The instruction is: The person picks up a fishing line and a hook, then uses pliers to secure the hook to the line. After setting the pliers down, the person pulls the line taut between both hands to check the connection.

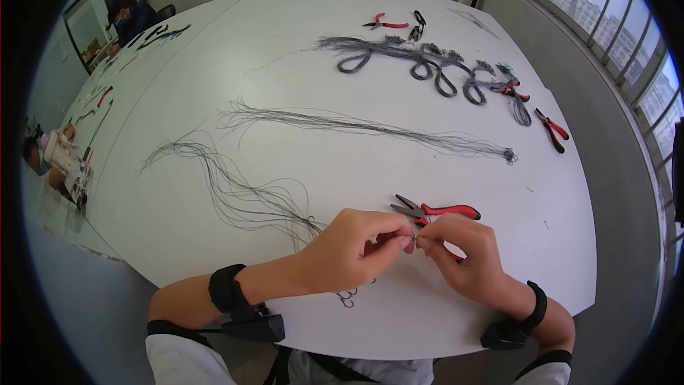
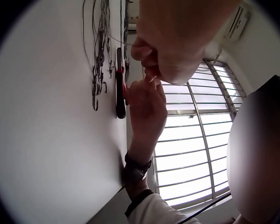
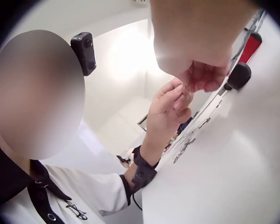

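Observation:
Both hands meet over the front of the table, fingertips almost touching. My left hand (image 1: 367, 249) pinches a thin grey line (image 2: 122, 42) between thumb and curled fingers. Opposite it, my right hand (image 1: 463, 246) pinches the other side of a small dark piece (image 1: 415, 239) at the fingertips; its exact kind I cannot tell. Beneath the hands lie red-and-black pliers (image 1: 452, 209), partly covered by the right hand. A loose bundle of thin lines (image 1: 235, 196) runs under the left forearm. Small hooks (image 1: 347, 298) poke out on the near side, seen larger as hooks (image 2: 95, 100) in the left wrist view.
A second line bundle (image 1: 356, 126) stretches across mid-table. Farther back lie coiled bundles (image 1: 424, 64) and red-handled pliers (image 1: 388, 25). More pliers (image 1: 552, 130) lie by the right edge. Other people sit at the far left, where tools (image 1: 160, 34) are scattered.

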`<state>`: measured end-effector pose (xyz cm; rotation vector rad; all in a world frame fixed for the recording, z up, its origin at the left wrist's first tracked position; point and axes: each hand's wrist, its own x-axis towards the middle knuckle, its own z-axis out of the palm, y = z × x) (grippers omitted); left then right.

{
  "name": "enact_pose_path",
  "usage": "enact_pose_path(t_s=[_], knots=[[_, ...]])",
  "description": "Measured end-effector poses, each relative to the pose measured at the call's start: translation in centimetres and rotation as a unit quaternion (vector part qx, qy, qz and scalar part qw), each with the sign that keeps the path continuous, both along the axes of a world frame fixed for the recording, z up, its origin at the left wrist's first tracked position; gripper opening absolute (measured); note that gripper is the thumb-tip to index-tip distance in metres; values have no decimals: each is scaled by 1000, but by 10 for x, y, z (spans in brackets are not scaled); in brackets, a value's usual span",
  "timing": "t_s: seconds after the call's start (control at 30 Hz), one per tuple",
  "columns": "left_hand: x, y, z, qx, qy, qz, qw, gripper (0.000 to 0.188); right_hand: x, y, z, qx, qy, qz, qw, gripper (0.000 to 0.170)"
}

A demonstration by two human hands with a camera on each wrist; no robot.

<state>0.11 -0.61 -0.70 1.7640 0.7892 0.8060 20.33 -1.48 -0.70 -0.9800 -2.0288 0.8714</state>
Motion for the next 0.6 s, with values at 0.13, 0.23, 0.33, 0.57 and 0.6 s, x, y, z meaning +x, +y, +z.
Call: enact_pose_path(t_s=[0.13,0.23,0.33,0.57,0.6], knots=[[0,3,0,-178,-78,-31,980,10,0,2,3,119,-51,0,992,5],[-2,1,7,-104,3,-27,994,15,1,1,5,-89,50,16,995,2],[-4,1,11,-11,53,-30,998,16,2,1,9,-280,139,33,949,9],[-2,4,13,-208,-86,-48,973,19,2,3,6,-62,46,19,997,2],[-4,5,14,-248,-87,-58,963,20,2,4,5,-62,46,19,997,2]])
